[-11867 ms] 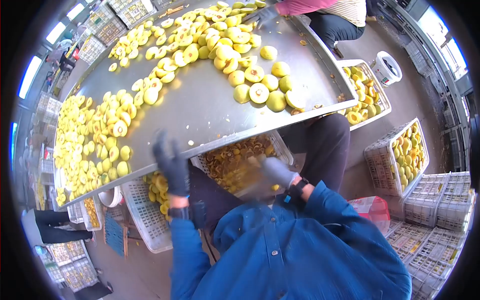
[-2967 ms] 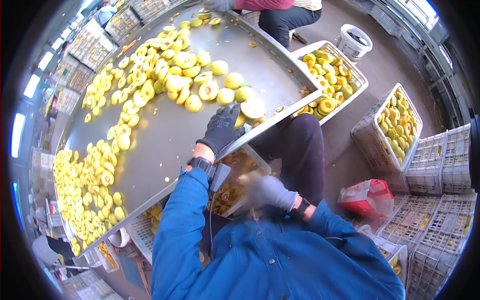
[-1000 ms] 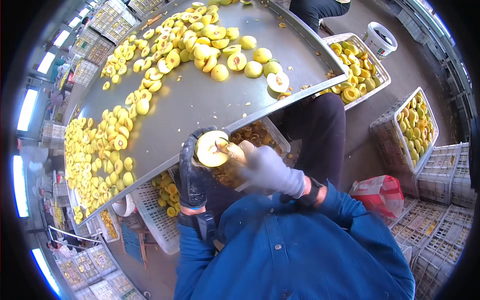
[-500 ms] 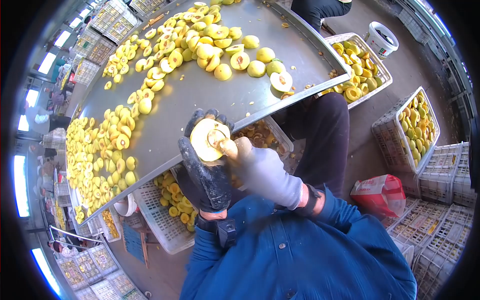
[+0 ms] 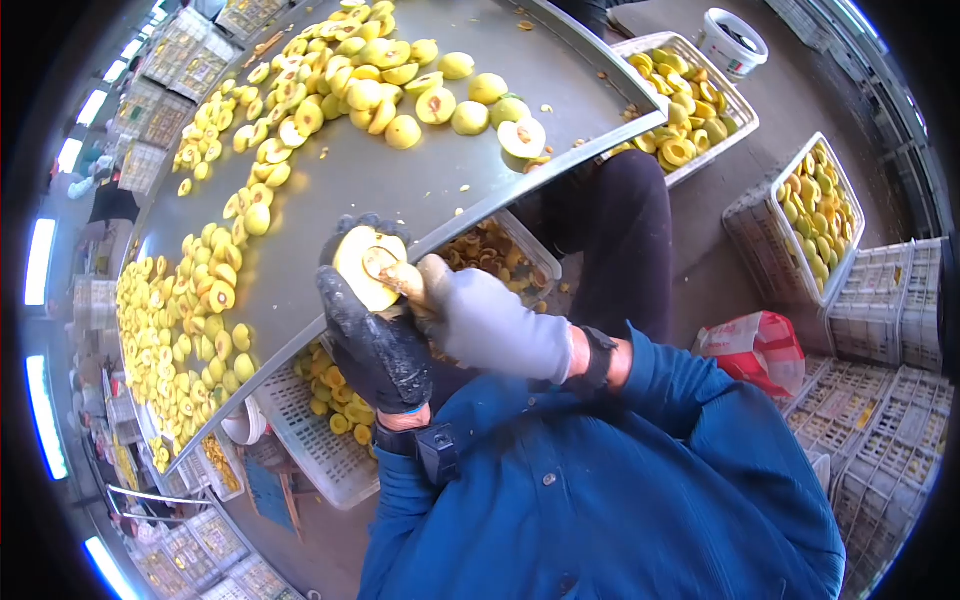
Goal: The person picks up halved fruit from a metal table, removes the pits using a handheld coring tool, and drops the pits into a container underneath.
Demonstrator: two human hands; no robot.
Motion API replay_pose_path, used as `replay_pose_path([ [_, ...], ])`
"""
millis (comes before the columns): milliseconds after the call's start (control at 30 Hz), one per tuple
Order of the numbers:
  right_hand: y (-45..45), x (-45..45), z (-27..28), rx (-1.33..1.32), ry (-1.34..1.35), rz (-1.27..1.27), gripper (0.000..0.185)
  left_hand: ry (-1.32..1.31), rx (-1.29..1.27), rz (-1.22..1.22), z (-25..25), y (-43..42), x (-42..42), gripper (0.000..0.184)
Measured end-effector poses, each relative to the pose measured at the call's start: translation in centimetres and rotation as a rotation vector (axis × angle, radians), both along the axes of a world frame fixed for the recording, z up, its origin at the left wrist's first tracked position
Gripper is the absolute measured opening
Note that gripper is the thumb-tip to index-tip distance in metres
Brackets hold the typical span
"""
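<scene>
A pale yellow peach half (image 5: pixel 360 262) lies cut side up in my left hand (image 5: pixel 375 345), which wears a dark, dusty glove with its fingers curled round the fruit. My right hand (image 5: pixel 500 318), in a light grey glove with stained fingertips, is closed round a small coring tool (image 5: pixel 400 279). The tool's tip is against the middle of the cut face, at the pit hollow. Most of its handle is hidden by my fingers. Both hands are just off the near edge of the metal table (image 5: pixel 400 195), where many peach halves (image 5: pixel 365 95) are spread.
Below the table edge stand a crate of peach halves (image 5: pixel 333 470) and a crate of brown scraps (image 5: pixel 540 262). More filled crates (image 5: pixel 735 110) (image 5: pixel 775 250) stand to the right, with a white bucket (image 5: pixel 715 45), a red and white bag (image 5: pixel 765 350) and stacked crates (image 5: pixel 880 430).
The view has shifted, so table and hands appear farther left. The peach half is tilted a little more in my left hand, and the tool stays against its centre.
</scene>
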State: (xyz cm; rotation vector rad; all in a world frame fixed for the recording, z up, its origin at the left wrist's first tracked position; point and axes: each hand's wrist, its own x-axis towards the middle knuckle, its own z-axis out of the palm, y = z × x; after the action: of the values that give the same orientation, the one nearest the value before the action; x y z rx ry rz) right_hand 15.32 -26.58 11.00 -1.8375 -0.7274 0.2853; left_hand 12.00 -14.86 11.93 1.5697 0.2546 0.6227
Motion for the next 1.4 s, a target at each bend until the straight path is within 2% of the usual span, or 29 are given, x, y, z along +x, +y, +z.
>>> replay_pose_path([
  [167, -0.1, 0.7, 0.1, -0.067, 0.066, 0.059, 0.029, -0.07, -0.245, -0.041, 0.1, 0.0, 0.5, 0.061],
  [200, 0.0, 0.9, -0.1, 0.061, 0.137, 0.085, 0.028, -0.085, -0.298, -0.038, 0.1, -0.1, 0.5, 0.061],
  [267, 0.5, 1.2, -0.8, 0.324, 0.273, 0.142, 0.026, -0.056, -0.24, -0.002, 0.2, -0.1, 0.4, 0.061],
  [300, 0.5, 1.2, -0.7, 0.269, 0.278, 0.118, 0.023, -0.042, -0.208, 0.014, 0.2, 0.0, 0.4, 0.062],
  [400, 0.4, 1.6, -0.6, -0.069, 0.008, 0.052, 0.02, -0.061, -0.231, 0.024, -0.3, -0.4, 0.6, 0.062],
  [533, 1.1, 1.8, -1.6, 0.183, 0.072, 0.075, 0.022, -0.097, -0.225, 0.009, -0.7, 0.1, 0.9, 0.064],
  [667, 0.6, 1.6, -0.5, -0.016, 0.052, 0.035, 0.021, -0.082, -0.279, 0.013, -0.7, -0.1, 1.1, 0.066],
  [767, 0.8, 1.9, -0.5, 0.322, 0.477, 0.171, 0.023, -0.089, -0.214, 0.023, -1.1, -0.1, 1.3, 0.068],
  [867, 1.2, 1.6, -0.5, -0.001, 0.03, 0.033, 0.023, -0.07, -0.185, 0.042, -0.7, -0.4, 1.4, 0.067],
  [900, 1.4, 1.7, -0.7, -0.068, 0.022, 0.002, 0.023, -0.062, -0.189, 0.051, -0.5, -0.5, 1.5, 0.067],
  [1000, 1.8, 2.2, -1.8, 0.096, 0.059, 0.043, 0.025, -0.071, -0.198, 0.059, -0.9, -0.4, 1.5, 0.064],
  [1100, 0.3, 2.7, -1.2, -0.025, 0.008, 0.089, 0.026, -0.131, -0.36, -0.007, -2.1, 0.3, 1.5, 0.054],
  [1200, -1.2, 3.1, -1.3, -0.217, -0.048, 0.077, 0.033, -0.014, -0.088, -0.141, -0.7, 1.2, 1.2, 0.055],
  [1233, -1.4, 2.9, -1.8, -0.229, -0.104, 0.056, 0.033, 0.056, 0.063, -0.082, -0.5, 1.5, 1.4, 0.05],
  [1333, -0.8, 1.5, -1.7, -0.226, -0.097, 0.045, 0.033, 0.128, 0.041, -0.129, -0.3, 2.7, 2.1, 0.046],
  [1367, -0.2, 1.2, -2.0, -0.208, -0.072, 0.009, 0.033, 0.07, -0.215, -0.073, -0.2, 1.9, 2.2, 0.044],
  [1400, 0.3, 1.0, -2.5, -0.183, -0.073, 0.008, 0.033, 0.039, -0.187, -0.043, -0.4, 1.9, 2.1, 0.043],
])
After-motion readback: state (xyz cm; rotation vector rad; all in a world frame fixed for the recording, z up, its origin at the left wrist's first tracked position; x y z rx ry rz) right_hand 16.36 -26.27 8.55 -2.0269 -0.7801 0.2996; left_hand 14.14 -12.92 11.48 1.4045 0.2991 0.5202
